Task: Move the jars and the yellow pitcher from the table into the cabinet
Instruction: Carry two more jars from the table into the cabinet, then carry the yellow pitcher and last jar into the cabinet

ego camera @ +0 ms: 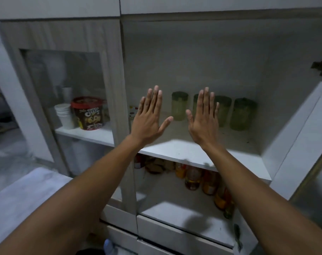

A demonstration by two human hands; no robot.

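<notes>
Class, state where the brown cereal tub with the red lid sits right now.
In the head view, the brown cereal tub with the red lid stands on the left shelf behind the glass door, beside the stack of white paper cups.

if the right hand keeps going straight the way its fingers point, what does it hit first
Most likely the green-lidded jar partly hidden behind the right hand, on the shelf. Depth is hard to judge here.

Single head-worn wide-angle view, no second view to overlap. Looks forward and slightly down, straight into the open white laminate cabinet [175,52], close in. Middle white shelf board [184,153] crosses frame centre; lower shelf sits in the lower half. Both bare forearms enter from the bottom corners. Glass-fronted cabinet door [64,80] fills the left; edges bend with lens distortion.
</notes>
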